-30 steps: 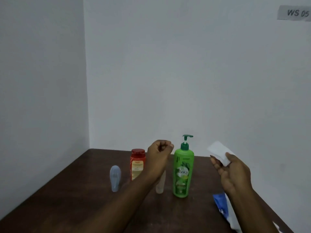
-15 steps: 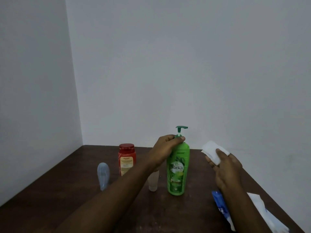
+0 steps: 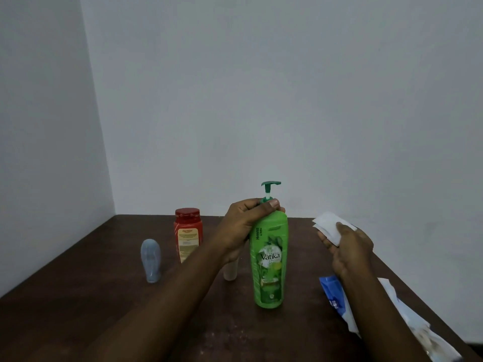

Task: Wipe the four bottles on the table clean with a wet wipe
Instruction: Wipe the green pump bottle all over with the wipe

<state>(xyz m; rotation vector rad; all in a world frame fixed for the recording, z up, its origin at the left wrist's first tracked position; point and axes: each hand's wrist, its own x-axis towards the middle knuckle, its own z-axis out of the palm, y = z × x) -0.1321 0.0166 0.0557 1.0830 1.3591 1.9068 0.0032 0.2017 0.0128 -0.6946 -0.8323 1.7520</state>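
On the brown table (image 3: 78, 309) by the white wall, my left hand (image 3: 245, 226) grips the green bottle (image 3: 269, 257) at its top. My right hand (image 3: 347, 246) pinches the wet wipe (image 3: 328, 226) beside it.

A dark brown wooden desk (image 3: 78, 309) sits in a wall corner. On it stand a grey-blue bottle (image 3: 150, 260), a red bottle (image 3: 187, 233), a small pale bottle (image 3: 230, 270) and a green pump bottle (image 3: 269, 262); a blue-white wipe packet (image 3: 337, 300) lies at right.
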